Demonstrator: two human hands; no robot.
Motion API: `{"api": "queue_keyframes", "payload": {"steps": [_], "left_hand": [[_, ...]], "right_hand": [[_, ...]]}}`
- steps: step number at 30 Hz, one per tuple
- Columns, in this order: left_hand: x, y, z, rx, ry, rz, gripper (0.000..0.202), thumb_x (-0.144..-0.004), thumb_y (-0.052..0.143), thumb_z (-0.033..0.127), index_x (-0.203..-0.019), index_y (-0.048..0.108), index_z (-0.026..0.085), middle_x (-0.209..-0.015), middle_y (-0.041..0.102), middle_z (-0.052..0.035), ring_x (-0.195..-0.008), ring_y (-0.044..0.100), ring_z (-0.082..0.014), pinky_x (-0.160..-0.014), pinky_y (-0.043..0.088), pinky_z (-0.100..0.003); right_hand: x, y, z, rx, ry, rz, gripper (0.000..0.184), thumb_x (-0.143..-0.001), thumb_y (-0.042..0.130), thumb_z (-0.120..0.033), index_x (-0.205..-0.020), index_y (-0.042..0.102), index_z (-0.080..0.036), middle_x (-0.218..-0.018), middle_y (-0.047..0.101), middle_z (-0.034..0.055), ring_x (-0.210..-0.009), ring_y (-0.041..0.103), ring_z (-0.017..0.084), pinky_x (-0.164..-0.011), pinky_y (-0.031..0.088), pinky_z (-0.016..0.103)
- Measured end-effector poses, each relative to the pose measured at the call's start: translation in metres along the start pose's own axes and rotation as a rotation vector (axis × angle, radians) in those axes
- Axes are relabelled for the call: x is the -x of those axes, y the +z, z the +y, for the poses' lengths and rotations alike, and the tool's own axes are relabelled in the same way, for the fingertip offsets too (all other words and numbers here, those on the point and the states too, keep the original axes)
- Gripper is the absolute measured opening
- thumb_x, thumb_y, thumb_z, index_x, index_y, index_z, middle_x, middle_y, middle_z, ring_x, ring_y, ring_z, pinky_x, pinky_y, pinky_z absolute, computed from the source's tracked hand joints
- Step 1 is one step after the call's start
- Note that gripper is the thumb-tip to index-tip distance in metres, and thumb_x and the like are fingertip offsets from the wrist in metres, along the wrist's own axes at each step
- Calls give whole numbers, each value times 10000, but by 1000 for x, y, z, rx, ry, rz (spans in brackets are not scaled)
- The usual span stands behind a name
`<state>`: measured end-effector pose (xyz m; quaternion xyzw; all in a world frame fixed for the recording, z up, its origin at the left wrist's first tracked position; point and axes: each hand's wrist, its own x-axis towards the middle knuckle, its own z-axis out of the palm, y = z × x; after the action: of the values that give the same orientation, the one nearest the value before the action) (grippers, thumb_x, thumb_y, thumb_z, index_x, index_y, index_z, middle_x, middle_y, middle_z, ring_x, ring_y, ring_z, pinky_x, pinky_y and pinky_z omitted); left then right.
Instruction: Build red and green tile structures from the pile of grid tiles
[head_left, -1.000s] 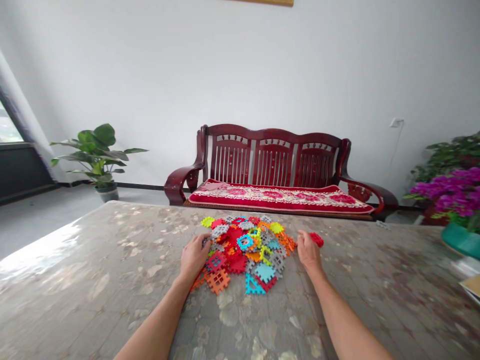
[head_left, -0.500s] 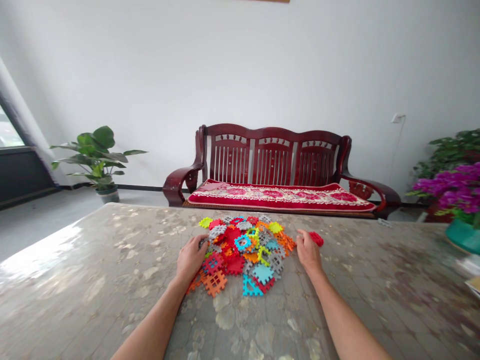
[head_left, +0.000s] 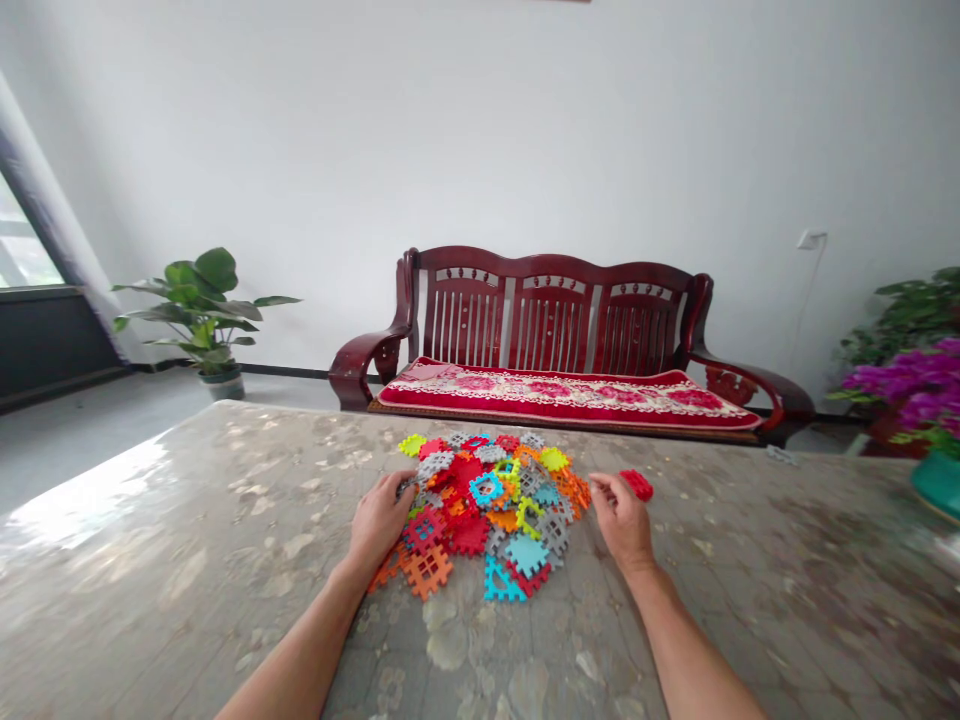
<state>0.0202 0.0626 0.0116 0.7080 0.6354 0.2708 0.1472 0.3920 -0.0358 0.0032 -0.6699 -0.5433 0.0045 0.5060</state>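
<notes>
A heap of colourful interlocking plastic tiles [head_left: 491, 500] in red, orange, grey, blue and yellow-green lies on the table [head_left: 187, 560]. My left hand [head_left: 381, 522] rests at the heap's left edge, fingers curled onto grey and red tiles. My right hand [head_left: 619, 515] sits at the heap's right edge with fingers bent, touching a red tile [head_left: 637, 484] that lies apart from the heap. An orange tile [head_left: 427, 571] and a blue triangular tile [head_left: 499, 582] lie at the near edge of the heap.
Behind the table stands a dark red wooden bench [head_left: 555, 340] with a red floral cushion. A potted green plant [head_left: 202, 310] is on the floor at left. Purple flowers in a teal pot [head_left: 926, 420] stand at right.
Both hands stay at the sides of the heap. The right hand has drawn slightly nearer, and the view has shifted a little.
</notes>
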Motion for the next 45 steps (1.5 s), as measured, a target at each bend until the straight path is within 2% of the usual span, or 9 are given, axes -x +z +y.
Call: {"api": "queue_keyframes", "payload": {"steps": [3,7,11,16,24,31,37,41,45], "left_hand": [[0,0,0,-2,3,-4,363,-926,421,346,-1204,641,266,-1259,671,-50,-1147,624,-239,-975,451,-344],[0,0,0,-2,8,2,355,-923,430,341,-1194,646,264,-1247,677,-46,-1136,630,-234,-968,458,-337],[0,0,0,6,10,13,346,-918,445,344,-1186,652,274,-1237,684,-39,-1128,632,-229,-963,461,-329],[0,1,-2,1,14,23,351,-916,442,346,-1182,659,273,-1228,688,-39,-1124,635,-234,-961,462,-331],[-2,4,-4,10,18,27,355,-910,445,344,-1178,664,265,-1224,687,-46,-1120,638,-236,-963,466,-337],[-3,5,-6,26,20,36,345,-897,460,347,-1157,676,276,-1205,695,-33,-1097,648,-228,-956,472,-331],[-2,4,-5,20,10,18,357,-912,439,365,-1183,657,281,-1237,680,-32,-1125,630,-223,-969,459,-324],[-2,2,-4,12,-7,-9,369,-919,426,369,-1202,643,275,-1268,662,-44,-1154,615,-239,-984,447,-349],[-2,1,-3,14,-7,-24,373,-922,417,357,-1209,636,262,-1275,656,-55,-1161,611,-244,-993,439,-361]], "right_hand": [[9,1,-20,-13,-160,-127,202,-838,521,-322,-870,688,-214,-872,684,57,-749,606,178,-731,482,293],[13,0,-56,-68,-229,-421,124,-778,590,-228,-850,692,-227,-829,655,18,-671,576,141,-644,456,252],[11,-8,-86,22,-321,-696,240,-683,665,-166,-898,720,-257,-888,648,-11,-772,590,137,-716,442,243],[14,-11,-96,214,-420,-823,397,-638,777,-287,-1031,719,-300,-979,614,-3,-897,567,176,-795,422,276],[24,-7,-88,297,-570,-734,151,-861,665,-309,-995,731,-286,-923,610,3,-850,569,145,-744,413,257],[24,0,-65,156,-760,-341,239,-982,484,-280,-1059,705,-230,-819,617,29,-745,592,133,-669,450,232],[14,-1,-45,196,-595,18,211,-963,530,-258,-1064,710,-218,-831,657,42,-764,637,148,-726,477,244],[14,0,-42,250,-456,-83,163,-911,600,-237,-1025,714,-218,-889,698,51,-838,662,183,-758,486,268],[20,-2,-57,154,-340,-376,184,-840,637,-163,-979,723,-246,-895,718,13,-801,661,156,-755,486,253]]}}
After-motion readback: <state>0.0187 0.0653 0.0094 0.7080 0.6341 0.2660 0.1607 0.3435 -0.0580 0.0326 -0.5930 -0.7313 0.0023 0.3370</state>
